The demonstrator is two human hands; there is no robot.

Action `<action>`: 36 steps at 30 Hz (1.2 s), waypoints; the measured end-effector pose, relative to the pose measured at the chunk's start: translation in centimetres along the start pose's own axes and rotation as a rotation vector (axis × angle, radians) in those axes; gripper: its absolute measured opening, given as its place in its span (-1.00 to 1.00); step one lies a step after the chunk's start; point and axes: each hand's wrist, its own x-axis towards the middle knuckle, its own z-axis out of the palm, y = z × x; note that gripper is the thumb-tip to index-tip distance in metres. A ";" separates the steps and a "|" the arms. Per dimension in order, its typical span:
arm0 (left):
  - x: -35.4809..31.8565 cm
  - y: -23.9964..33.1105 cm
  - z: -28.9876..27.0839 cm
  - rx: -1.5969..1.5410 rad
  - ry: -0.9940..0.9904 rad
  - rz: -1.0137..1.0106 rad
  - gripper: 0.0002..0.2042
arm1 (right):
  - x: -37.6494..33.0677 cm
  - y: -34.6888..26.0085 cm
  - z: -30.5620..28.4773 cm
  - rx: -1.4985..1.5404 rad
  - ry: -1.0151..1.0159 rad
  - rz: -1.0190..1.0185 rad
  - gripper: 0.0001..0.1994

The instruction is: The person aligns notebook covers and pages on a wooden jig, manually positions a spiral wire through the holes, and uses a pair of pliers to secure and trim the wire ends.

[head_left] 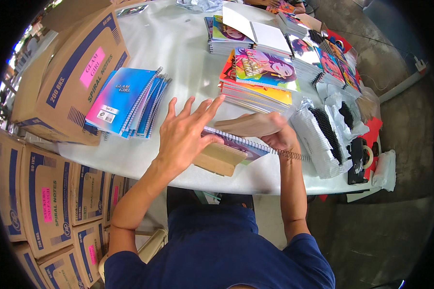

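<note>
A notebook [255, 148] stands on its edge near the table's front side, a wire coil [299, 155] running along its upper edge and sticking out past its right end. My left hand [181, 132] is over its left end, fingers spread, the thumb at the coil edge. Closed around a tan flat piece [250, 125], blurred by motion, my right hand [281, 137] is just above the coil. A brown cardboard piece [219, 159] is on the near side of the notebook. Part of the notebook's cover is hidden.
Blue spiral notebooks [123, 101] are stacked at left beside a large carton [72, 82]. Colourful covers and pages [263, 72] are piled ahead. Black coils in white wrapping [325, 135] and a tape dispenser [359, 161] are at right. More cartons [48, 192] stand lower left.
</note>
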 end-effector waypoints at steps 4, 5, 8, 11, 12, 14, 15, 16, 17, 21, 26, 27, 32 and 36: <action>-0.1 -0.4 -0.1 -0.007 0.031 -0.006 -0.06 | 2.9 -0.2 0.7 -0.773 -0.027 0.059 -0.54; -0.2 -0.6 -0.3 0.003 0.041 -0.011 -0.06 | 1.3 -0.1 1.7 -0.156 0.100 0.025 -0.59; 0.0 -0.5 -0.3 -0.059 0.039 -0.032 -0.08 | 2.2 0.3 0.5 -0.660 -0.041 0.000 -0.58; -0.4 -0.7 -0.9 -0.128 0.017 -0.102 -0.08 | 2.0 0.4 1.5 -0.243 0.047 0.011 -0.55; -0.6 -0.8 -0.8 -0.161 0.012 -0.137 -0.08 | 1.7 0.3 1.8 -0.113 0.081 0.022 -0.55; -0.5 -1.1 -0.6 -0.167 0.053 -0.115 -0.07 | 1.7 -0.4 2.7 -0.306 0.019 0.034 -0.52; -0.4 -1.2 -0.8 -0.159 0.063 -0.097 -0.06 | 2.6 -0.5 2.4 -0.698 -0.020 0.068 -0.50; -0.4 -1.4 -0.8 -0.188 0.092 -0.097 -0.05 | 3.3 -0.6 2.4 -1.089 -0.059 0.100 -0.47; -0.4 -1.6 -0.7 -0.218 0.121 -0.098 -0.04 | 3.7 -0.4 2.7 -1.083 -0.040 0.101 -0.48; -0.6 -2.5 -0.7 -0.521 0.101 -0.278 0.02 | 2.1 -0.1 2.8 -0.174 -0.006 -0.020 -0.48; -1.3 -4.5 1.1 -0.821 0.125 -0.412 0.06 | 3.8 -0.3 2.3 -0.663 0.022 0.036 -0.54; -1.5 -4.8 1.3 -0.855 0.124 -0.450 0.06 | 3.4 0.1 2.6 -0.543 0.031 0.022 -0.56; -1.6 -5.1 1.6 -1.014 0.175 -0.462 0.07 | 3.7 0.0 4.3 -0.236 0.137 0.042 -0.55; -1.6 -4.9 1.8 -1.065 0.192 -0.477 0.06 | 5.2 -0.9 4.7 -1.054 0.028 0.154 -0.47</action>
